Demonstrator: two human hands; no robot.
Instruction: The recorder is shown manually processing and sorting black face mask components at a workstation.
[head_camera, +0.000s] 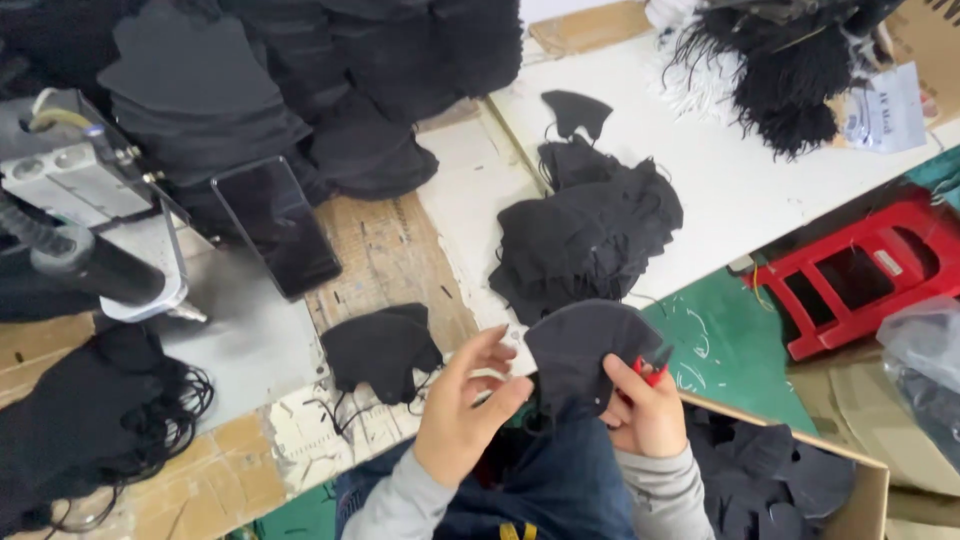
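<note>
The right hand (645, 410) was clamped on a black mask (585, 350) and a small red-handled tool (652, 370), held off the near edge of the worktable (740, 190), above the lap. The left hand (462, 405) stood loosely spread just beside the mask, gripping nothing. Another black mask (382, 350) lay at the near edge, and a pile of masks (585, 235) lay further in.

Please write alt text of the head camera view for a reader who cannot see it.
Two hands hold up a black mask: the right hand also holds a small red tool, while the left hand is open beside it. More black masks lie piled on the white table.
</note>
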